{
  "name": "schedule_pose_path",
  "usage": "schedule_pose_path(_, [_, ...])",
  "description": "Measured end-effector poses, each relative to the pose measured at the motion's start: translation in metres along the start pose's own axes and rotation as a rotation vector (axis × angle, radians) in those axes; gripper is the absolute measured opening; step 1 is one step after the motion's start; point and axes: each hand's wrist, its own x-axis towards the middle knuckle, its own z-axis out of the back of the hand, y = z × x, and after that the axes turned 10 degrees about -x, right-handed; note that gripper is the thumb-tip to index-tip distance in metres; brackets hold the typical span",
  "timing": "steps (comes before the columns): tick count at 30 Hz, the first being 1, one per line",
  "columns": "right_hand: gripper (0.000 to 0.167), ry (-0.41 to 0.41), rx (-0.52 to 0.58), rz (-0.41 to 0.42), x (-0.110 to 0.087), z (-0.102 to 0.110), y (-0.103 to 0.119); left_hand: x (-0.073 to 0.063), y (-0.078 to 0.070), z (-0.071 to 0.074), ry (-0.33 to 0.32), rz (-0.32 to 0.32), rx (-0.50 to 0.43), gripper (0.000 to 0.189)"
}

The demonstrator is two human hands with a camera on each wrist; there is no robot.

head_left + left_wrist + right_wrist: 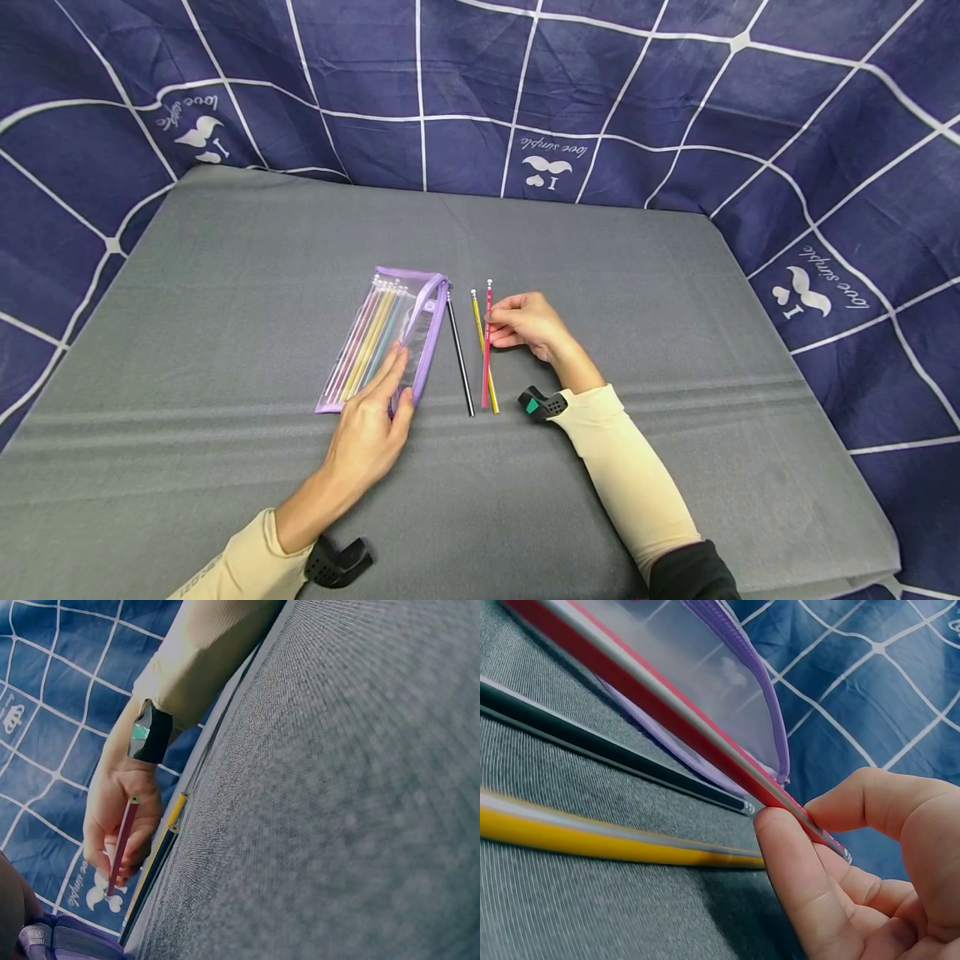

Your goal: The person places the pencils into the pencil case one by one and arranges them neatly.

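Observation:
My right hand (pixel 531 323) pinches a red pencil (pixel 697 739) between thumb and fingers near its eraser end. In the left wrist view this pencil (pixel 124 844) is raised off the cloth. Below it lies a yellow pencil (pixel 491 385), and a black pencil (pixel 461 358) lies to the left, nearer the pouch. My left hand (pixel 367 433) rests with extended fingers on a clear zippered pouch (pixel 414 354) with purple edging. Several pencils (pixel 367 337) of various colours lie side by side inside it, partly covered by the fingers.
Grey cloth (pixel 675 467) covers the table, with creases across it. A dark blue curtain (pixel 465 83) with white lines hangs behind the table and at both sides. A black wrist device (pixel 542 403) is worn on the right arm, another (pixel 337 563) on the left.

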Motion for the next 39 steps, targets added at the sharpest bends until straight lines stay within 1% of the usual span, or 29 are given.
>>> schedule_pose_path(9, [0.005, 0.008, 0.032, -0.003, 0.003, -0.006, 0.002, 0.0, 0.002, 0.0, -0.006, -0.011, -0.004, 0.05])
schedule_pose_path(23, [0.007, 0.022, 0.077, 0.001, 0.01, -0.02, 0.004, 0.0, 0.001, 0.001, -0.001, -0.008, -0.005, 0.05])
schedule_pose_path(28, [0.006, 0.004, 0.116, 0.032, 0.011, -0.025, 0.005, 0.001, 0.0, 0.001, 0.005, 0.0, -0.011, 0.05])
schedule_pose_path(34, [0.007, 0.002, 0.153, 0.069, 0.012, -0.029, 0.007, 0.001, 0.001, 0.0, 0.006, -0.003, -0.009, 0.051])
schedule_pose_path(39, [0.008, -0.019, 0.216, 0.101, 0.013, -0.033, 0.008, 0.001, 0.001, 0.0, 0.0, -0.012, -0.006, 0.05])
